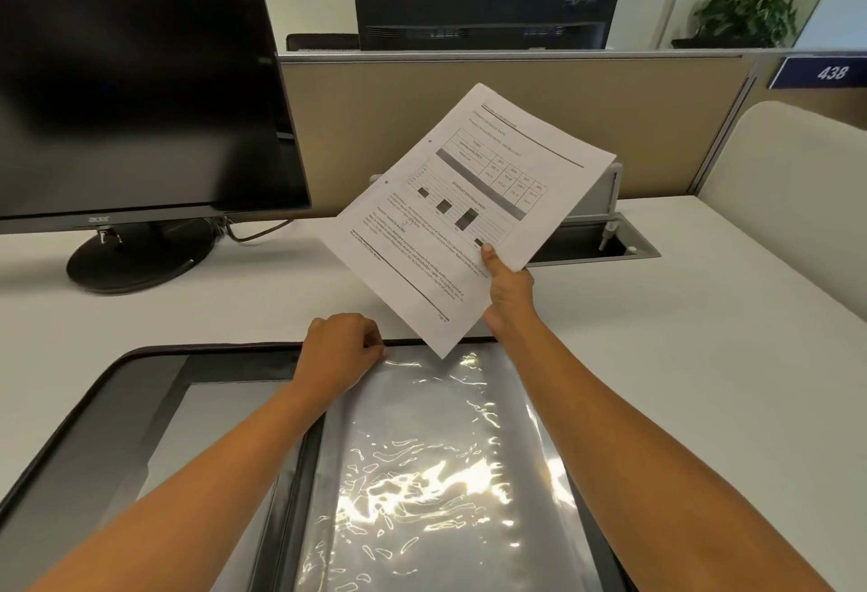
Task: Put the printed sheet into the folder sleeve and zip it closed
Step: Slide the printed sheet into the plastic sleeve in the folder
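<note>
You are holding the printed sheet (pixel 469 211) up in the air with your right hand (pixel 509 296). Your thumb is pressing on top of the paper near its lower edge, and your other fingers are hiding under it. The sheet is tilting, and its bottom corner is hanging just over the far edge of the folder (pixel 140 385).

The folder is lying open on the white desk (pixel 703 333) in front of you. Its shiny clear sleeve (pixel 436 450) is lying flat on top. Your left hand (pixel 340 350) is curling up tight, pinching the top edge of the sleeve.

A dark monitor (pixel 136 75) is standing on the desk to your left.
</note>
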{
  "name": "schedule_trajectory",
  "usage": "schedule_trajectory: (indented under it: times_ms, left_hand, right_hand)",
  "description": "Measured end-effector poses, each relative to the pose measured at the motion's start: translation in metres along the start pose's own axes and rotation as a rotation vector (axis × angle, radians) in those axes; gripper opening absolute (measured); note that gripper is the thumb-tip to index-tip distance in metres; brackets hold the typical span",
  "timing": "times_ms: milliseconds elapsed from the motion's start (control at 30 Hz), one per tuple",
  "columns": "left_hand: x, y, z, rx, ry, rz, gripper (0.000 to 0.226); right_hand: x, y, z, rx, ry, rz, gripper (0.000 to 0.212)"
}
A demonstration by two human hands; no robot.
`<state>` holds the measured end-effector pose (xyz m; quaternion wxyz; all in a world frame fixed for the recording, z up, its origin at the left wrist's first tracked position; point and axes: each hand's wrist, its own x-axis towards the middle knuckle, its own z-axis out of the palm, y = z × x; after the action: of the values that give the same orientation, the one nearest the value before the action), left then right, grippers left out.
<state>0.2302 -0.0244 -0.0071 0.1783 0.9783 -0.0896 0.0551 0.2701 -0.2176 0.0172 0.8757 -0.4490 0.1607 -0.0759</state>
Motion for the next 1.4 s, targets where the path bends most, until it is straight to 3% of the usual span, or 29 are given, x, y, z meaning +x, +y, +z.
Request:
schedule_trajectory:
  times_ms: [67,167,267,367,467,567,633,800,1133,1400]
  left_hand:
    - [0.002,-0.002,-0.002,-0.085,-0.060,-0.046,0.010]
    - [0.007,-0.005,-0.002,-0.146,-0.143,-0.113,0.029]
    - [0.010,-0.007,0.004,-0.141,-0.170,-0.094,0.027]
    - [0.011,-0.008,0.006,-0.107,-0.138,-0.030,0.006]
    - [0.009,-0.012,0.008,-0.042,-0.039,0.087,0.016]
    - [0.001,-0.018,0.013,-0.135,0.156,0.202,0.018]
    - [-0.004,-0.021,0.017,-0.194,0.192,0.232,0.019]
    - [-0.005,-0.024,0.020,-0.311,0.184,0.253,0.003]
    - [-0.007,-0.026,0.018,-0.375,0.145,0.232,0.005]
    - [-0.005,-0.027,0.016,-0.412,0.152,0.173,0.006]
  right_hand:
    - [0.000,0.002,-0.001,-0.009,-0.001,0.006,0.021]
    - [0.002,0.004,-0.001,-0.028,-0.004,0.000,0.028]
    - [0.003,0.003,0.001,-0.024,0.011,-0.004,0.030]
    - [0.005,-0.002,0.005,-0.022,0.007,-0.016,0.022]
    - [0.007,-0.004,0.006,-0.035,-0.008,-0.028,0.021]
    - [0.008,-0.003,0.006,-0.045,-0.017,-0.030,0.017]
    - [0.009,-0.002,0.007,-0.043,-0.016,-0.030,0.016]
    - [0.014,0.001,0.013,-0.008,0.008,-0.030,0.013]
    - [0.016,0.017,0.030,-0.005,-0.040,0.033,0.006]
    - [0.020,0.021,0.011,-0.121,-0.078,0.071,0.017]
